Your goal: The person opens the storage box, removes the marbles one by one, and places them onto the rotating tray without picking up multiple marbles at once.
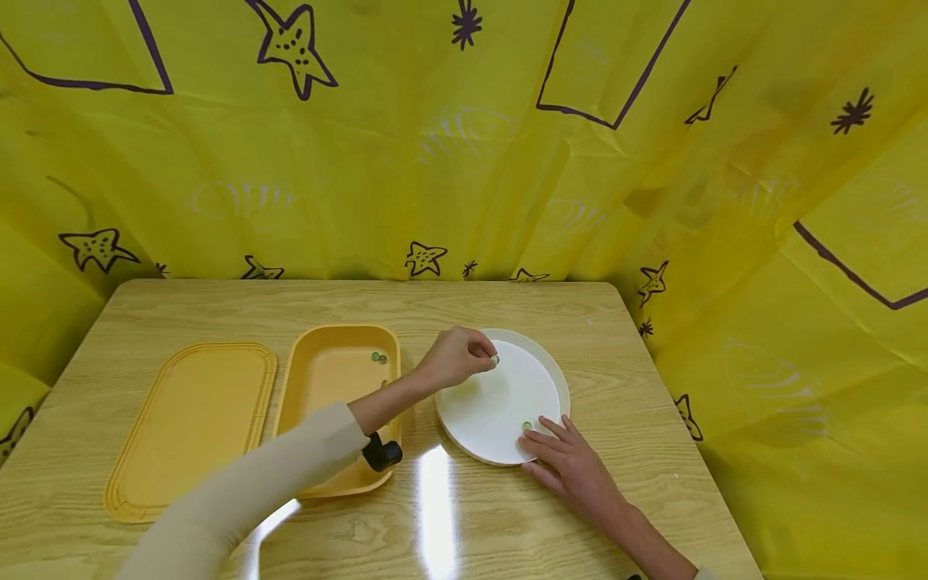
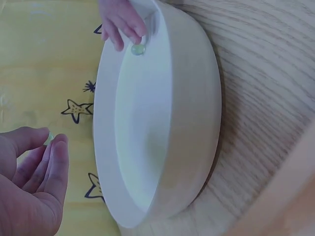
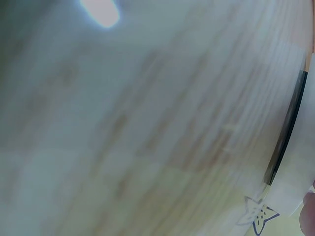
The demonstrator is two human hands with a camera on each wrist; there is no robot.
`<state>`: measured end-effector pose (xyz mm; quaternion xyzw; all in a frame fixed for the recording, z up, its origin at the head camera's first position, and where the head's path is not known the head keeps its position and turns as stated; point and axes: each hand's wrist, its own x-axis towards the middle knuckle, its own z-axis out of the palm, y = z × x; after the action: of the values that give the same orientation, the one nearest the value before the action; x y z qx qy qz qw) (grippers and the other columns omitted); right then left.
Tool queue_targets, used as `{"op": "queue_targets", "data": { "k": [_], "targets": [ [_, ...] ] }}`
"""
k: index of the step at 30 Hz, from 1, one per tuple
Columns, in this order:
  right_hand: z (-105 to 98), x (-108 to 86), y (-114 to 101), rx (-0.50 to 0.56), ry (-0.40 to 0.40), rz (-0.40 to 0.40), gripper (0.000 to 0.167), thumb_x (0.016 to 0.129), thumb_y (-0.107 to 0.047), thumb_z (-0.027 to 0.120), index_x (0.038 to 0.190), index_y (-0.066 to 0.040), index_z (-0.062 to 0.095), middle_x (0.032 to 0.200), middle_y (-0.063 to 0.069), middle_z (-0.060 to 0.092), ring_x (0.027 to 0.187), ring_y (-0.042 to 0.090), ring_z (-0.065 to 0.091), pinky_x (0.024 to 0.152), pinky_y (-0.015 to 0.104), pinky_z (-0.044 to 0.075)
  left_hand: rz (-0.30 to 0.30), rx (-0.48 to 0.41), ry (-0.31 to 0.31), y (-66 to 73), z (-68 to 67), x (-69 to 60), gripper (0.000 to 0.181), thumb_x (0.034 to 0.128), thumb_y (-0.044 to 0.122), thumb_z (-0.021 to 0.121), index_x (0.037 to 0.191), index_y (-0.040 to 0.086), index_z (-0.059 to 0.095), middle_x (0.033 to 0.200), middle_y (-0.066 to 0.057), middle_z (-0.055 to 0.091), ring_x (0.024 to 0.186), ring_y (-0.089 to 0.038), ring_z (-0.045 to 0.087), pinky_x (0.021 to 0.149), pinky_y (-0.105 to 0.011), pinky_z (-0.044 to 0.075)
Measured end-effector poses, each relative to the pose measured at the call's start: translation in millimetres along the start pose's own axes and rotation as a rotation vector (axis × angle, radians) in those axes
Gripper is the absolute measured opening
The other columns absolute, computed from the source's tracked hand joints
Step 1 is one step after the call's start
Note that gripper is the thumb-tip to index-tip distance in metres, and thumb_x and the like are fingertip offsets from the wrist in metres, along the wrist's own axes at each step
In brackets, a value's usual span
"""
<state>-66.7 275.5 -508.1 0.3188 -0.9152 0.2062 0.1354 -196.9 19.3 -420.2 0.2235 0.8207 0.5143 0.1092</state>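
My left hand [image 1: 457, 357] pinches a clear green glass marble [image 2: 49, 139] between thumb and fingertips, above the far left part of a round white tray [image 1: 486, 411]. In the tray, near its front right rim, lies another green marble [image 1: 527, 425]. My right hand [image 1: 569, 467] reaches over that rim with its fingers extended, the fingertips right beside this marble; whether they touch it I cannot tell. The left wrist view shows the tray's tall white wall [image 2: 194, 108] and the right fingers [image 2: 123, 22] over its edge. Only a blurred fingertip [image 3: 308, 214] shows in the right wrist view.
Left of the tray stands a yellow rectangular container [image 1: 326, 379] with a few green marbles [image 1: 375, 356] inside, partly hidden by my left arm. A yellow lid [image 1: 196, 419] lies farther left on the wooden table [image 1: 616, 387]. Yellow patterned curtains [image 1: 362, 161] hang behind.
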Motion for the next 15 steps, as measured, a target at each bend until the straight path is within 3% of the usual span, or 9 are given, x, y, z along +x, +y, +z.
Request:
{"op": "queue_targets", "data": {
  "k": [6,15],
  "targets": [
    [0,-0.6,1,0.008,0.0,0.001,0.036,0.093,-0.037,0.069,0.12,-0.014,0.074,0.124,0.002,0.069,0.126,0.031,0.055,0.118,0.039,0.018,0.01,0.047,-0.034,-1.0,15.3,4.6,0.005,0.0867,0.004,0.075,0.091,0.002,0.075,0.081,-0.003,0.071,0.073,-0.01,0.064,0.064,-0.02,0.049],
    [0,0.5,0,0.007,-0.006,0.01,0.034,0.091,-0.033,0.072,0.119,-0.014,0.074,0.122,0.0,0.069,0.126,0.03,0.055,0.114,0.049,0.026,-0.011,0.098,-0.055,-4.8,29.7,10.0,0.004,0.0839,0.002,0.075,0.088,0.002,0.075,0.076,-0.001,0.07,0.067,-0.007,0.06,0.061,-0.018,0.046]
  ]
}}
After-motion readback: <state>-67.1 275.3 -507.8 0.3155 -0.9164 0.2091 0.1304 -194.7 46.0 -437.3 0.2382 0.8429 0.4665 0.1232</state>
